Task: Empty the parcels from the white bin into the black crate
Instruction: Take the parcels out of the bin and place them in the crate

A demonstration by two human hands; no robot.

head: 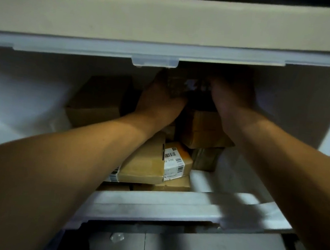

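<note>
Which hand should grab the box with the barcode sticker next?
Probably the left hand. Its arm passes right over the labelled box, while the right hand reaches in further right.

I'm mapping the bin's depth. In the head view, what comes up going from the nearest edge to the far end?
Near rim of the white bin → parcel with a barcode label → left hand and right hand, both on a parcel at the back.
</note>
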